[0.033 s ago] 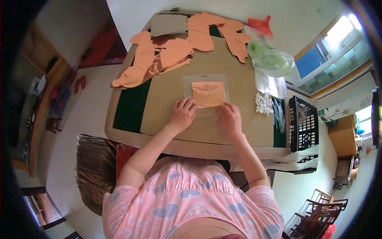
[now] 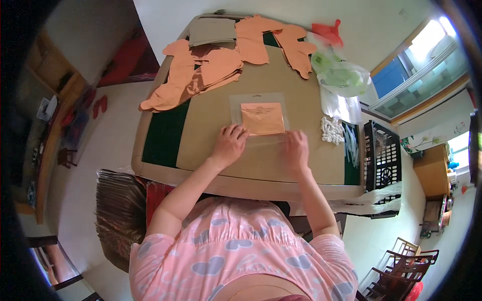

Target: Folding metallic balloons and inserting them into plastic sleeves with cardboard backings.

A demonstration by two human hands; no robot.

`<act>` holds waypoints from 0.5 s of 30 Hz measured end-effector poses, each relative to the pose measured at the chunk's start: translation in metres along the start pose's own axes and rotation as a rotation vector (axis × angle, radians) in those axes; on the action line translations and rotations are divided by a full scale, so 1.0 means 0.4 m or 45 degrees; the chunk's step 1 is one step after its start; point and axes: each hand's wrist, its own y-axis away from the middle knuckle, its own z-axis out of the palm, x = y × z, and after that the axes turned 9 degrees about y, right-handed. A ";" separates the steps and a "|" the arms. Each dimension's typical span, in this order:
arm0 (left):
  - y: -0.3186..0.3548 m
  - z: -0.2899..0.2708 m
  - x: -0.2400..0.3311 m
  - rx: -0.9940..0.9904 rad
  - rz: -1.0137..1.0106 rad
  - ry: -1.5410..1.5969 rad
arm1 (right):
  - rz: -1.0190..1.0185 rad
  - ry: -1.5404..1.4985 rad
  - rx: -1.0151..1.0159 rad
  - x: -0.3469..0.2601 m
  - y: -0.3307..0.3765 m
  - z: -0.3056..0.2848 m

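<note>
A clear plastic sleeve [image 2: 259,100] with an orange card [image 2: 262,118] inside lies flat on the brown paper sheet [image 2: 206,130] that covers the green table [image 2: 163,136]. My left hand [image 2: 230,143] rests on the sleeve's lower left corner, fingers curled onto its edge. My right hand [image 2: 296,149] presses on the sleeve's lower right edge. Both forearms come up from my pink patterned top.
Orange cut sheets [image 2: 201,70] and a grey card stack [image 2: 212,31] lie at the table's far side. Green and clear plastic bags [image 2: 341,78], a white pile of small pieces [image 2: 331,129] and a black basket [image 2: 384,155] sit to the right. Brown sheets [image 2: 118,210] are stacked left of me.
</note>
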 end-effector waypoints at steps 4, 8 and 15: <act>-0.006 -0.006 0.008 0.023 0.028 -0.011 | 0.253 0.121 -0.072 0.069 -0.018 0.021; -0.024 -0.026 0.023 0.058 -0.056 0.075 | 0.462 -0.180 -0.178 0.084 -0.037 0.021; -0.124 0.003 0.172 0.031 0.136 0.351 | 0.813 -1.153 -0.251 0.051 0.011 -0.004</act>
